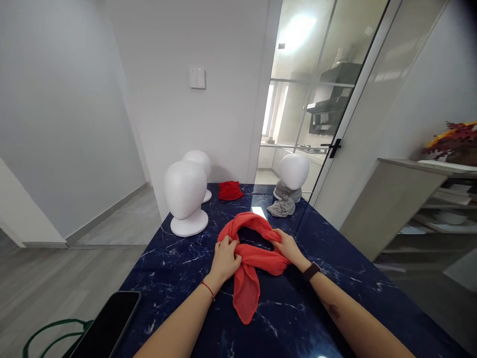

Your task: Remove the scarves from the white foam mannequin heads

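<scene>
A coral-red scarf (261,258) lies in a loop on the dark blue table, its pointed tail hanging toward me below a crossing or knot. My left hand (224,259) is closed on the loop's left side, beside that crossing, with the fingers curled into the cloth. On the right side of the loop, my right hand (288,247) grips the fabric, its fingertips partly hidden in the folds. Behind and to the left of the scarf stands a white mannequin head (185,191) on a round base, bare, with a second mannequin head (197,160) partly hidden behind it.
A bright red folded cloth (230,190) lies near the back edge of the marble-patterned table (167,278). At the back right, a third white head (294,171) wears a grey scarf (283,204) round its neck. A black phone (108,323) rests at the front left.
</scene>
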Available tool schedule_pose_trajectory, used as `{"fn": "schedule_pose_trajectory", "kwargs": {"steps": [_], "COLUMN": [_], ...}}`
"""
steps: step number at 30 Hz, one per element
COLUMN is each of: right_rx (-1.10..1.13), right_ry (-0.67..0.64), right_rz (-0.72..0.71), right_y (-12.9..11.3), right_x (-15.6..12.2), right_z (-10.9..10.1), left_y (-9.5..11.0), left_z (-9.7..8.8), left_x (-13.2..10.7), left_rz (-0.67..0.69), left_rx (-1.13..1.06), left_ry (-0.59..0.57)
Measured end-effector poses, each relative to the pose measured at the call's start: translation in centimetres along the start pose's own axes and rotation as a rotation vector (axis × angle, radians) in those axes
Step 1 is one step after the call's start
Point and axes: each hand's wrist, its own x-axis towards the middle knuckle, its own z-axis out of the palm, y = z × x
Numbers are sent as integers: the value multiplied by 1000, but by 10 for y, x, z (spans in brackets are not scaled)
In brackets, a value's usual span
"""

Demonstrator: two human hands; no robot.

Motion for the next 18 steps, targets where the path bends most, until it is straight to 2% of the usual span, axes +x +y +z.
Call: {"fn": "schedule_pose_trajectory", "kwargs": {"steps": [2, 6, 9, 12, 14, 16, 18], "right_rx": [186, 496, 616, 802, 930, 956, 878], "right_ry": [161, 744, 950, 1002, 940, 864, 847], "right_rz": [80, 273, 274, 200, 150, 113, 85], "right_y": [10, 21, 25, 18, 7, -6, -15], "right_x": [6, 21, 24, 23, 22, 20, 18], "right_z": [-11, -42, -62, -75, -80, -81, -80], "left_y": [1, 12, 25, 35, 36, 32, 27], "left_z": [-3, -11, -15, -16, -18, -21, -22], "left_x": [-1, -3, -3, -2, 0, 1, 1], "left_rz": [5, 80, 153, 153, 98, 24, -57], "left_rx": [16, 80, 164, 235, 268, 302, 338], "left_ry": [19, 14, 27, 91, 139, 166, 166]}}
